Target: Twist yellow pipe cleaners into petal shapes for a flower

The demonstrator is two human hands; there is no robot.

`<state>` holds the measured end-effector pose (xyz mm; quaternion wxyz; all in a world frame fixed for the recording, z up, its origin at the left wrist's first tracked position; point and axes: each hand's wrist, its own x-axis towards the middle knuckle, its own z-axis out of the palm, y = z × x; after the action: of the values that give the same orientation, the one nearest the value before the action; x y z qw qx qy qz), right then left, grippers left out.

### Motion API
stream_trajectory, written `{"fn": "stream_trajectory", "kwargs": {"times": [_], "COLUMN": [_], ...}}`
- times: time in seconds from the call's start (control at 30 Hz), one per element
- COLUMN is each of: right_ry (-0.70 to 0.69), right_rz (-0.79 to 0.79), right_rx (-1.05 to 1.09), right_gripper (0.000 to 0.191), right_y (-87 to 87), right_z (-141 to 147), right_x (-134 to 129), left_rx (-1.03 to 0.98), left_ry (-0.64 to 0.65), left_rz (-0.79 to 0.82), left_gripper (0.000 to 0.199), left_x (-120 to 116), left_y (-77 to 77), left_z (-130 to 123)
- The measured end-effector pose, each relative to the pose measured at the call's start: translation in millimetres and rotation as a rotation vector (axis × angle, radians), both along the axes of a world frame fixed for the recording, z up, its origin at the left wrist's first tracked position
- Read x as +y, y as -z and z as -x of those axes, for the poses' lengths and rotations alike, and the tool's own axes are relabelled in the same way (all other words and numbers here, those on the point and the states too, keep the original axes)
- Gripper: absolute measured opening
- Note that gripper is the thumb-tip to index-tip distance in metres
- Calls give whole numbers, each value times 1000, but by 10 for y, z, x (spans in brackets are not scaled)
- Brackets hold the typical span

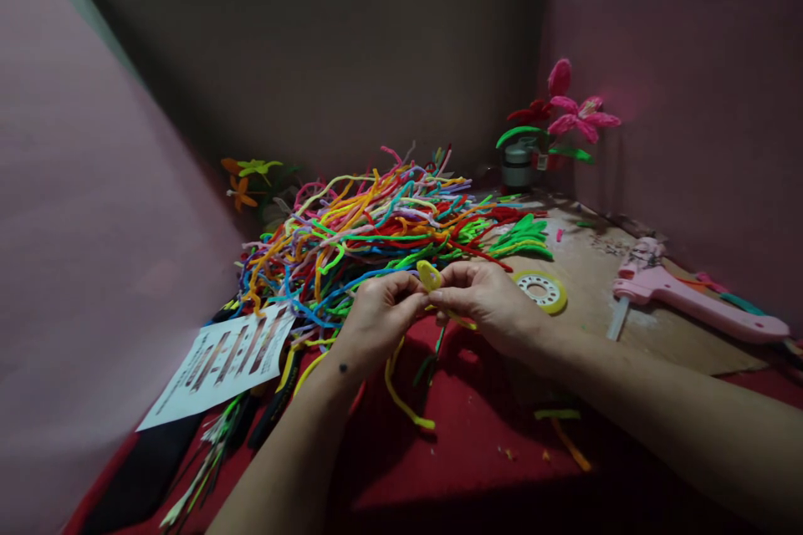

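Note:
My left hand (384,313) and my right hand (486,301) meet above the red cloth (464,443), fingertips pinched together. Between them is a yellow pipe cleaner (429,275), bent into a small closed petal-like loop that sticks up over the fingers. A yellow end pokes out below my right hand. Under my hands a longer yellow pipe cleaner (401,401) hangs or lies in a curve; whether it joins the held piece is hidden. Right behind my hands lies a tangled heap of many-coloured pipe cleaners (376,226).
Right of my hands, a yellow ring-shaped roll (555,292) and pink glue gun (683,297) lie on a brown board (677,351). Pink flowers (583,117) stand in a grey container (518,165). At left are a printed sheet (219,368), black-and-yellow tool handles (279,393) and orange flowers (240,191).

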<state>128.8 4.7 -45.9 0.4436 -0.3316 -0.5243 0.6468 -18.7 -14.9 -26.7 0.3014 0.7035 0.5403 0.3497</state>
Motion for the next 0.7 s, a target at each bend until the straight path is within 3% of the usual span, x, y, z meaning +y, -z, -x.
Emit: {"fn": "stream_trajectory", "kwargs": {"times": [0.1, 0.27, 0.43, 0.53, 0.7], "right_ry": [-17, -44, -9, -26, 21], "right_rz": [6, -57, -84, -65, -81], "right_rx": [-20, -64, -105, -103, -103], "right_gripper": [12, 9, 7, 8, 8], "right_y": [29, 77, 31, 39, 78], "right_z": [9, 21, -1, -4, 15], "right_x": [6, 24, 8, 0, 9], "left_rx": [60, 140, -154, -329, -388], "left_ry": [122, 121, 107, 92, -4], "left_rz": [-10, -37, 155, 188, 184], "left_gripper": [14, 11, 11, 13, 11], "left_x": [10, 31, 22, 4, 5], "left_y": [-7, -8, -54, -63, -2], "left_z": [51, 90, 50, 1, -69]}}
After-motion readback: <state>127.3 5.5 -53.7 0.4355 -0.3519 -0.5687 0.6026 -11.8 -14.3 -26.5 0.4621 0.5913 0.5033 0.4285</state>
